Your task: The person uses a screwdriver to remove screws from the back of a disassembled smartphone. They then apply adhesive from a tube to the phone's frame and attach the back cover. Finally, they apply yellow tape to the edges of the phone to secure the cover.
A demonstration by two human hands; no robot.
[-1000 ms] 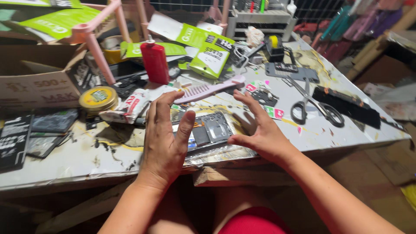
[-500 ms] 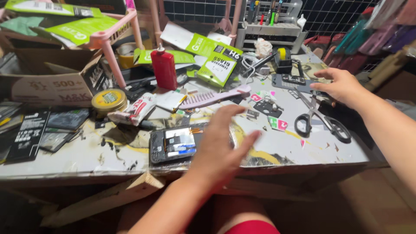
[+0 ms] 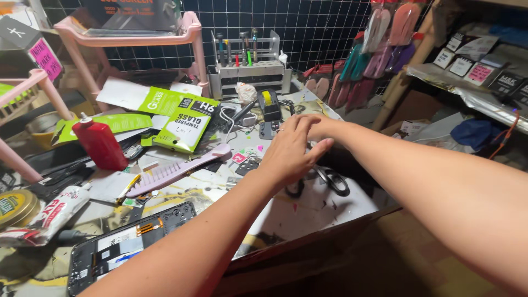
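Observation:
My left hand (image 3: 291, 151) reaches across the worktable (image 3: 324, 212) with its fingers stretched out flat, and nothing shows in it. My right hand (image 3: 319, 128) comes in from the right and meets it. It is mostly hidden behind the left hand, so its grip cannot be made out. Both hands hover just above black-handled scissors (image 3: 331, 181). An opened phone (image 3: 126, 247) with its insides showing lies near the front edge, under my left forearm.
A pink comb (image 3: 176, 170), a red bottle (image 3: 99, 144), green flat packages (image 3: 184, 124), a tube (image 3: 49, 212) and a round tin (image 3: 14, 203) crowd the left side. A grey tool rack (image 3: 250, 69) and a tape holder (image 3: 268, 104) stand at the back.
My left hand left the opened phone and swung right toward the scissors. My right hand drew in to meet it. The view turned up and to the right.

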